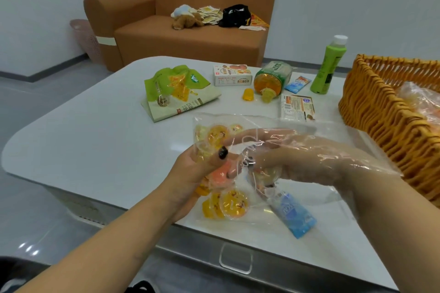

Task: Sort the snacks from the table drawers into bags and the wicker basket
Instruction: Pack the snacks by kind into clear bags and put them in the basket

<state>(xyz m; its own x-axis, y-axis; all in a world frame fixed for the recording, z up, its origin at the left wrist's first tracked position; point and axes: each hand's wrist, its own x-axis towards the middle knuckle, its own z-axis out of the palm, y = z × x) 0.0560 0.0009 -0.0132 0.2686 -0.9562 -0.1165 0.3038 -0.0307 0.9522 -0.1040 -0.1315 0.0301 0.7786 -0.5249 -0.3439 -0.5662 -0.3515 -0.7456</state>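
My left hand (190, 173) grips a clear plastic bag (228, 140) by its side, thumb pressed over it. Inside the bag lie several yellow and orange jelly cups (234, 203) and a blue snack packet (296, 215). My right hand (302, 157), in a thin clear glove, reaches into the bag's mouth with its fingers straight; whether it holds anything I cannot tell. The wicker basket (381, 112) stands at the right edge of the white table (83, 145) with wrapped snacks inside.
Farther back on the table lie a green snack bag (176, 93), a white biscuit box (232, 75), a tipped jelly jar (271, 79) with two loose cups, a small blue packet (297, 84), a flat packet (297, 107) and a green bottle (329, 64). A drawer handle (235, 260) is below. A brown sofa (185, 31) stands behind.
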